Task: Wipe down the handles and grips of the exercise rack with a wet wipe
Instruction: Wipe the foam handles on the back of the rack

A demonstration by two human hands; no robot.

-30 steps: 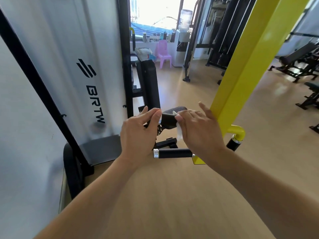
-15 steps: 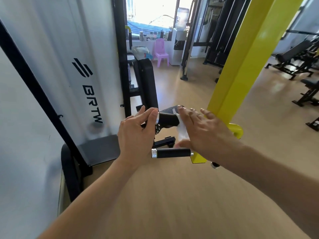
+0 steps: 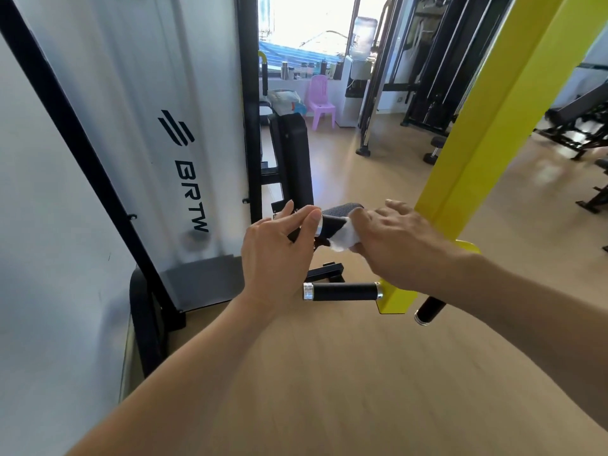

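Beside the slanted yellow steel post (image 3: 487,136), just to its left, you are working on the upper black rubber-sleeved handle (image 3: 332,223). Your left hand (image 3: 276,255) is pinching that handle's free end, thumb and fingertips closed on it, probably to steady the bar while the other hand rubs. Your right hand (image 3: 394,241) is pressing the crumpled white wet wipe (image 3: 343,236) against the handle nearer the post; its fingers are curled over the wipe, clamping it to the grip, though the fingertips themselves are hidden behind the hand. The wipe is bunched between your palm and the black sleeve, touching it, so moisture is reaching the rubber.

Below that, sticking out left from the foot of the yellow post, the lower black grip with chrome end caps (image 3: 342,291) is lying bare, with neither hand on it. Judging by this, you are partway through, with that lower grip not yet being wiped.
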